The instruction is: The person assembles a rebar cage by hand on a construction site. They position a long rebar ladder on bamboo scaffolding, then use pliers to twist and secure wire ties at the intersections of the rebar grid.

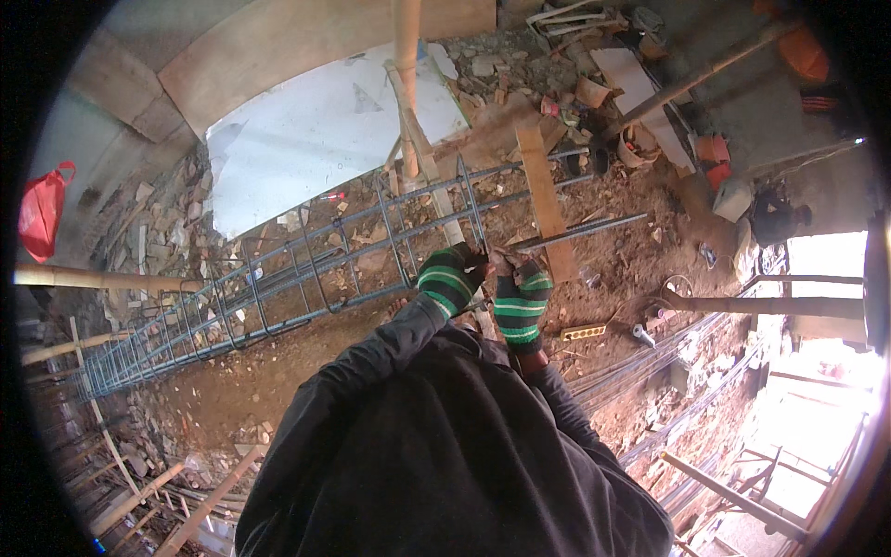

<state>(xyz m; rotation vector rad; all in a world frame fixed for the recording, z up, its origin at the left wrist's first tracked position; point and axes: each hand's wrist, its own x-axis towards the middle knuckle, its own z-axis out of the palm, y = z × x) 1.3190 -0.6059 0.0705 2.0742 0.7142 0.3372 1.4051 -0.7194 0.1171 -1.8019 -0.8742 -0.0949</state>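
Note:
A long steel rebar cage (278,288), made of lengthwise bars and square stirrups, lies on the dirt ground and runs from the lower left to the middle. My left hand (449,277), in a green and black striped glove, is closed on a bar at the cage's near end. Close beside it, my right hand (520,299) wears the same kind of glove and grips at the same joint; whether it holds a small tool or tie wire I cannot tell. A loose rebar (585,228) sticks out to the right from the cage end.
A wooden plank (543,200) lies across the cage end. Bamboo poles (406,84) stand upright; another pole (761,304) runs at the right. Rubble, a white sheet (316,130), a red bag (42,212) and bundled rebars (650,371) surround the spot. A person (775,218) crouches far right.

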